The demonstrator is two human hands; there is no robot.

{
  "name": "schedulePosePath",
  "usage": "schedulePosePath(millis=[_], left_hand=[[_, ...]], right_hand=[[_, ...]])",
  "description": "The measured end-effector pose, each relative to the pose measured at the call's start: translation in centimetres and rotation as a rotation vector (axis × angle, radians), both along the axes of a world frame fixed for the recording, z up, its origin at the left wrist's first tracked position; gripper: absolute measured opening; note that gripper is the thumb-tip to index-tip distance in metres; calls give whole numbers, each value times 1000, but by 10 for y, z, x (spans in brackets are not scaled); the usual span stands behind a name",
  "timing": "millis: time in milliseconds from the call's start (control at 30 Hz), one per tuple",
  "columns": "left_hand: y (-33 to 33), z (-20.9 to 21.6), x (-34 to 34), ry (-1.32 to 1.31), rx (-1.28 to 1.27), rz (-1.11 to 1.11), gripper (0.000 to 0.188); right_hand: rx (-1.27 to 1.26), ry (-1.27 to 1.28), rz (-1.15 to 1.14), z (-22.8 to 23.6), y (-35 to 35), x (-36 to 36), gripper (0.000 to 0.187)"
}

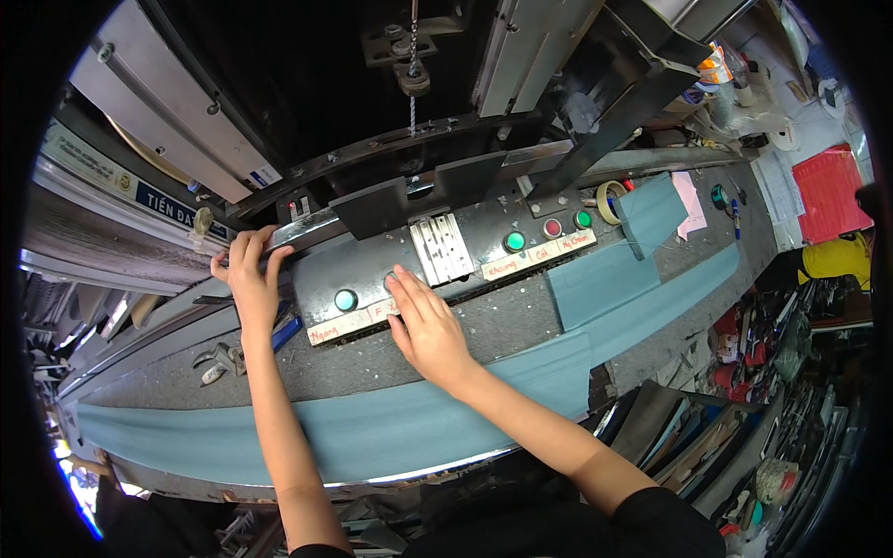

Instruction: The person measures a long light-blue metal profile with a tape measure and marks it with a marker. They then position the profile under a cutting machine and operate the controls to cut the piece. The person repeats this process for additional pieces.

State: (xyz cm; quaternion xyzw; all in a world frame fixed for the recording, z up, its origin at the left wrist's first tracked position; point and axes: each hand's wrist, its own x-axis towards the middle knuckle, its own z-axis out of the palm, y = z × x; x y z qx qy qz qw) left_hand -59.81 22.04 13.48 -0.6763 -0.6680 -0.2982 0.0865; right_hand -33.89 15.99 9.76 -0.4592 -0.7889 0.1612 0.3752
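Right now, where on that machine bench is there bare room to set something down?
Free: the speckled grey top between the blue strip and the button panel, left of the left hand. Crowded: the right end near the tape roll.

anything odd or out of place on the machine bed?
Loose blue-grey offcuts lie askew right of the control panel, overlapping the long strip. A tape roll sits beside them. No visible spill or damage.

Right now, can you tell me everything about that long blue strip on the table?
The long blue strip looks like soft, grey-blue fabric or foam. It lies flat along the near edge of the speckled grey machine table, curving across the picture only through the fisheye lens. At its right end it widens where shorter blue pieces overlap it. The right forearm crosses over it; whether they touch cannot be told.
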Motion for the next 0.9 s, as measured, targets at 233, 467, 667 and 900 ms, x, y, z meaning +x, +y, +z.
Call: schedulePosePath(millis=[233, 467, 667, 900], left_hand=[[-8, -2, 0, -175, 323, 26, 52], [-72, 9, 4, -285, 482, 74, 36], [-136, -8, 35, -419, 474, 120, 32], [-207, -34, 86, -498, 321, 261, 30]], right_hand=[[-36, -100, -6, 7, 5, -6, 44], [-132, -105, 68, 29, -3, 13, 48], [-112, -90, 46, 24, -5, 6, 50], [-35, -234, 13, 28, 0, 0, 45]])
